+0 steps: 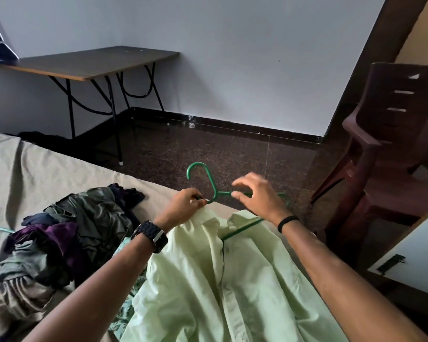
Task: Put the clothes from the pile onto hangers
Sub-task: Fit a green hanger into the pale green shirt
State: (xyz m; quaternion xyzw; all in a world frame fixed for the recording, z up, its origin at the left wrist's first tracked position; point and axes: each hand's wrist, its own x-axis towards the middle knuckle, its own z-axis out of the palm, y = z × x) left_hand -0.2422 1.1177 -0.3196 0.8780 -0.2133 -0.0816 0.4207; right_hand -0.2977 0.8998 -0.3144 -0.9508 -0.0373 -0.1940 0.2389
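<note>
a pale green shirt (232, 275) lies spread on the bed (35, 174), collar end toward the far edge, with a green hanger (209, 183) partly slipped into it; the hook stands up past the collar, and the hanger's lower bar shows as a slanted green line across the shirt's upper right side. the left hand (185, 202), a dark watch (150, 235) on its wrist, has its fingers curled in a pinch on the hanger's left arm right where the shirt's shoulder edge meets it, just below the hook. the right hand (256, 196), with a black band (287, 222) on the wrist, is at the hanger's right arm; thumb and forefinger are drawn close over the bar, but motion blur means i cannot tell whether they actually grip it. to the left of the shirt sits the pile of clothes (67, 233), a dark heap of grey, purple and navy pieces. a folding table (89, 61) stands against the wall, and stacked brown plastic chairs (391, 134) are at the right.
</note>
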